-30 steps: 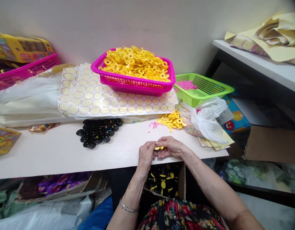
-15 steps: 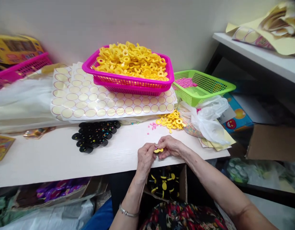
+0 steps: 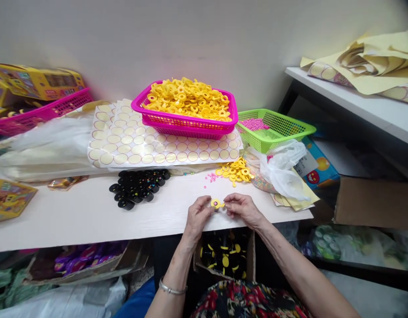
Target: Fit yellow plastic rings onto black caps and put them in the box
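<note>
Over the front of the white table, a small yellow plastic ring piece [image 3: 216,203] with a short tail lies between my two hands, a pink dot at its centre. My left hand [image 3: 198,216] pinches its round end between thumb and fingers. My right hand [image 3: 243,210] has its fingertips closed at the tail. Just beyond are loose pink beads [image 3: 212,177] and a small pile of yellow ring pieces [image 3: 236,171]. To the left stand rows of short black cylinders [image 3: 137,187], some with coloured dots on top.
A pink basket [image 3: 187,123] heaped with yellow pieces stands on sticker sheets [image 3: 134,148]. Right of it are a green basket [image 3: 278,128] with pink beads and a white plastic bag [image 3: 281,168]. Below the table edge, a cardboard box [image 3: 252,258] holds black-and-yellow pieces.
My hands have drawn slightly apart, so the yellow ring piece now shows face up with its pink centre. The camera view has shifted a little.
</note>
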Motion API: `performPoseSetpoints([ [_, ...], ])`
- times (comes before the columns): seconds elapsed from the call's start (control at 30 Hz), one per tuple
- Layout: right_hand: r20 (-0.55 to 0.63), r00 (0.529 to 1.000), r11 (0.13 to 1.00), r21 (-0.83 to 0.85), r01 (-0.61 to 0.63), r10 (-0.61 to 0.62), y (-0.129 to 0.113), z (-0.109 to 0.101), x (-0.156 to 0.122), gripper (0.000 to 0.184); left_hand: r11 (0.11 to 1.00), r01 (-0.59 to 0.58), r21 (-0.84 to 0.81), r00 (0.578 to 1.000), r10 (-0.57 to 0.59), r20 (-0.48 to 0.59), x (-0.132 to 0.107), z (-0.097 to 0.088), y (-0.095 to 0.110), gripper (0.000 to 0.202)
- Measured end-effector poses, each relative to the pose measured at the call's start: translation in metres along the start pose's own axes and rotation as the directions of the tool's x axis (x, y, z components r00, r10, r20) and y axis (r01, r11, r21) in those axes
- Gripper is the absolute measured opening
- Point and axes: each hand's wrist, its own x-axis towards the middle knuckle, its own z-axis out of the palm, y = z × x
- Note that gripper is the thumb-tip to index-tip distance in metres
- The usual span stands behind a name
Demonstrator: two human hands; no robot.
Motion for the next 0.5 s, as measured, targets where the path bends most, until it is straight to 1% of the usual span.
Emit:
performPoseSetpoints([
  [0.07, 0.0, 1.0, 1.0, -0.03, 0.003, -0.003, 0.001, 0.001, 0.004, 0.03, 0.987, -0.117, 0.112, 0.993, 0.114, 0.03, 0.001, -0.001, -0.003, 0.05],
  [0.1, 0.002, 1.0, 0.999, -0.047, 0.003, -0.003, 0.002, 0.001, 0.007, 0.03, 0.971, -0.167, 0.171, 0.986, 0.161, 0.047, 0.002, 0.0, -0.005, 0.049],
  [0.13, 0.006, 1.0, 0.998, -0.069, 0.005, -0.005, 0.002, 0.002, 0.009, 0.03, 0.953, -0.207, 0.222, 0.978, 0.198, 0.063, 0.002, 0.001, -0.006, 0.043],
  [0.2, 0.024, 1.0, 0.992, -0.127, 0.013, -0.01, 0.001, 0.003, 0.013, 0.031, 0.916, -0.271, 0.297, 0.963, 0.252, 0.101, 0.002, 0.005, -0.008, 0.026],
  [0.27, 0.066, 0.997, 0.979, -0.197, 0.046, -0.033, -0.003, 0.003, 0.013, 0.033, 0.877, -0.332, 0.348, 0.943, 0.301, 0.141, 0.001, 0.009, -0.006, 0.01],
  [0.3, 0.098, 0.994, 0.969, -0.236, 0.07, -0.048, -0.006, 0.004, 0.011, 0.034, 0.85, -0.371, 0.373, 0.928, 0.335, 0.161, -0.001, 0.011, -0.005, 0.007],
  [0.37, 0.166, 0.983, 0.947, -0.298, 0.12, -0.072, -0.014, 0.004, 0.005, 0.038, 0.773, -0.471, 0.426, 0.882, 0.426, 0.202, -0.006, 0.014, -0.001, 0.011],
  [0.43, 0.229, 0.971, 0.939, -0.317, 0.135, -0.063, -0.022, 0.005, -0.002, 0.044, 0.669, -0.58, 0.465, 0.81, 0.534, 0.242, -0.01, 0.016, 0.002, 0.017],
  [0.5, 0.271, 0.962, 0.955, -0.281, 0.097, -0.018, -0.027, 0.005, -0.01, 0.047, 0.572, -0.666, 0.478, 0.732, 0.622, 0.277, -0.014, 0.016, 0.004, 0.022],
])
